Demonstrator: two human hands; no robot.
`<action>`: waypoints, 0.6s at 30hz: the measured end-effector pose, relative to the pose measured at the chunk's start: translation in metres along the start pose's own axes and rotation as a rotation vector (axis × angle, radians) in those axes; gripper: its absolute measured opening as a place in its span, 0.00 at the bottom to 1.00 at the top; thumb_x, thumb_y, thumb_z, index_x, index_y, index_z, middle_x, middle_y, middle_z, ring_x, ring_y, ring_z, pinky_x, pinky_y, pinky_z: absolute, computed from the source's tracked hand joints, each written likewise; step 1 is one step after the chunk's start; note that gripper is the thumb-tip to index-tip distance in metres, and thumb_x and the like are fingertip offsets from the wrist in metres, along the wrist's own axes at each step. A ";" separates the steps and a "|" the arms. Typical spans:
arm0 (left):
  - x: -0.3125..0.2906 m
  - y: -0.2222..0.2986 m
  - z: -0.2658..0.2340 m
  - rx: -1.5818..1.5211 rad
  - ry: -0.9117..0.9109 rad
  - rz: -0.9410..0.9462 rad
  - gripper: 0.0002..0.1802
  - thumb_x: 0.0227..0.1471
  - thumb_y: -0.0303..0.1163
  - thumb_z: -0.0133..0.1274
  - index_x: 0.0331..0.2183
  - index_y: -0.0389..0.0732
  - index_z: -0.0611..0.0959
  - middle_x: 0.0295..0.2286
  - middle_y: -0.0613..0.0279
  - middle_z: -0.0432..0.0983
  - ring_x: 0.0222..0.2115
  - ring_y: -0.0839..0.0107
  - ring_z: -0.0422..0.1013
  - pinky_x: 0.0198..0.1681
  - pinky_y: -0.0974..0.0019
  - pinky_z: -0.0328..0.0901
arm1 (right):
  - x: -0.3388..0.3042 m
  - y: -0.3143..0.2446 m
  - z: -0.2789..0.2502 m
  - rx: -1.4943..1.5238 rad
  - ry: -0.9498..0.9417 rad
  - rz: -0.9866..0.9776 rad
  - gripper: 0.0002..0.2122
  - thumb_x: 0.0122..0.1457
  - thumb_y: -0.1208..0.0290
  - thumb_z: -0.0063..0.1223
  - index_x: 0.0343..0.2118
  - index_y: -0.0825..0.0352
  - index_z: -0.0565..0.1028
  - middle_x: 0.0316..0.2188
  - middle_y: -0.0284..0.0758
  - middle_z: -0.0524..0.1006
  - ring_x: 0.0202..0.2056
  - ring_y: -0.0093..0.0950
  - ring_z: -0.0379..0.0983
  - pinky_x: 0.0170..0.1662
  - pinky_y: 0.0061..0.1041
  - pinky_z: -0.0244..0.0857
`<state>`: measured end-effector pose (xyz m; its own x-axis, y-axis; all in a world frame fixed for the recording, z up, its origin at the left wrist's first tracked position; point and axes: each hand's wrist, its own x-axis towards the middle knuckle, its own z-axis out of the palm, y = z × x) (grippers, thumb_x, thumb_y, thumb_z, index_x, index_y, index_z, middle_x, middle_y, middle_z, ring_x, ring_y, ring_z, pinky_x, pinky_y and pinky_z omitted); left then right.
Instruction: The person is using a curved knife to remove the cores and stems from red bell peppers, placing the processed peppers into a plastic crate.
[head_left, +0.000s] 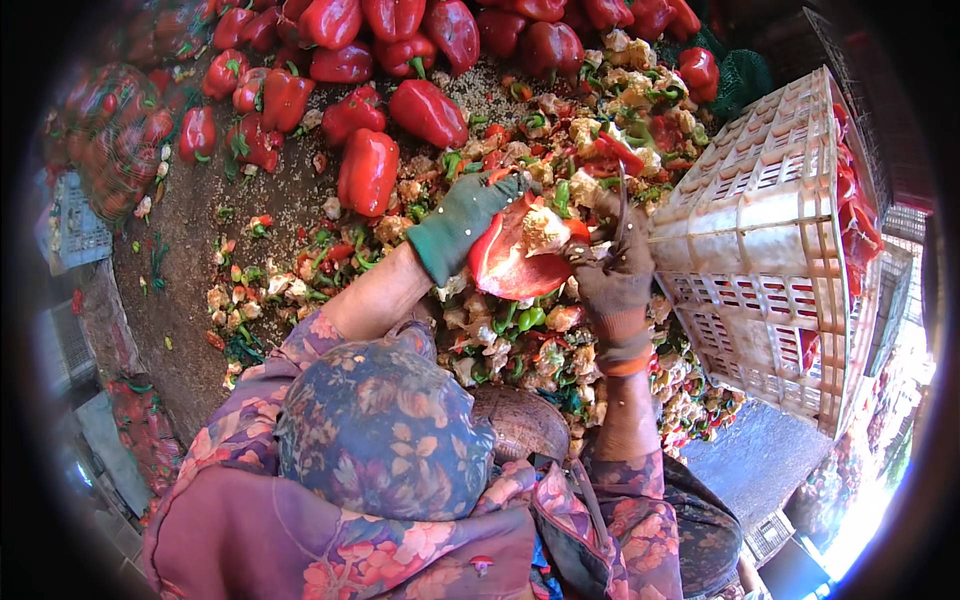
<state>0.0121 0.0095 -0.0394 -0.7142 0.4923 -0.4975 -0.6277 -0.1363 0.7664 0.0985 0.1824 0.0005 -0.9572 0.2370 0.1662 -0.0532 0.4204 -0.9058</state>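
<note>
My left hand (462,225), in a green glove, is closed on a red bell pepper (512,262) that is cut open. Its pale seed core (544,230) shows on the side toward my right hand. My right hand (618,275) wears a brown glove with an orange cuff and is closed beside the pepper. A thin, dark knife (623,195) appears to stick up from its fingers; the grip is hidden. Beneath both hands lies a heap of pepper cores and green stems (500,345).
Whole red peppers (425,112) are piled at the far side. On the right, a tilted white plastic crate (745,235) holds red pepper pieces (856,215). A net sack of peppers (110,145) and a pale blue crate (78,225) stand at the left. Seeds litter the brown ground (180,320).
</note>
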 end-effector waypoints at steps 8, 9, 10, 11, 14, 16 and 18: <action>-0.012 -0.006 -0.009 -0.081 -0.161 -0.049 0.09 0.49 0.27 0.50 0.32 0.33 0.79 0.27 0.58 0.77 0.28 0.74 0.73 0.33 0.70 0.69 | 0.044 -0.042 -0.009 -0.741 -0.601 -0.268 0.27 0.40 0.65 0.62 0.49 0.54 0.71 0.23 0.36 0.76 0.27 0.37 0.75 0.29 0.36 0.68; -0.019 0.004 -0.007 -0.066 -0.155 -0.120 0.09 0.47 0.26 0.51 0.32 0.33 0.79 0.27 0.58 0.77 0.27 0.74 0.73 0.33 0.69 0.69 | 0.038 -0.026 -0.007 -0.643 -0.469 -0.256 0.26 0.40 0.65 0.62 0.48 0.56 0.72 0.24 0.37 0.76 0.27 0.37 0.75 0.29 0.35 0.69; -0.021 0.005 -0.006 -0.048 -0.159 -0.131 0.11 0.43 0.25 0.54 0.33 0.33 0.78 0.27 0.58 0.77 0.27 0.74 0.73 0.31 0.69 0.68 | 0.029 -0.006 -0.006 -0.545 -0.336 -0.243 0.25 0.40 0.65 0.61 0.47 0.58 0.73 0.25 0.37 0.77 0.27 0.37 0.75 0.29 0.33 0.69; -0.025 0.007 -0.003 -0.001 -0.111 -0.105 0.11 0.42 0.24 0.54 0.33 0.33 0.78 0.27 0.58 0.77 0.26 0.74 0.73 0.31 0.70 0.68 | 0.025 0.006 -0.003 -0.439 -0.210 -0.234 0.24 0.40 0.65 0.61 0.46 0.60 0.73 0.26 0.38 0.78 0.27 0.36 0.76 0.30 0.32 0.69; -0.031 0.010 0.006 0.110 -0.014 -0.078 0.12 0.40 0.22 0.55 0.32 0.34 0.77 0.26 0.62 0.76 0.26 0.76 0.71 0.29 0.71 0.67 | 0.018 0.011 0.015 -0.538 -0.117 -0.109 0.21 0.41 0.65 0.59 0.42 0.61 0.76 0.25 0.39 0.78 0.23 0.35 0.76 0.27 0.30 0.69; -0.027 -0.007 0.005 0.155 0.001 -0.027 0.12 0.39 0.21 0.56 0.32 0.35 0.77 0.25 0.64 0.76 0.26 0.77 0.70 0.29 0.72 0.66 | 0.022 0.022 0.022 -0.554 -0.029 0.076 0.19 0.42 0.64 0.59 0.41 0.61 0.76 0.21 0.39 0.77 0.21 0.35 0.75 0.26 0.30 0.68; -0.022 -0.031 -0.004 0.201 -0.024 0.023 0.13 0.38 0.20 0.55 0.33 0.36 0.77 0.27 0.64 0.76 0.27 0.78 0.70 0.30 0.71 0.67 | 0.028 0.038 0.029 -0.344 0.063 0.180 0.17 0.45 0.71 0.57 0.41 0.63 0.76 0.25 0.36 0.78 0.25 0.27 0.75 0.29 0.24 0.69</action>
<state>0.0462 -0.0008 -0.0543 -0.7188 0.5114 -0.4709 -0.5349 0.0256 0.8445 0.0615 0.1791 -0.0405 -0.9226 0.3824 0.0500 0.2226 0.6338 -0.7407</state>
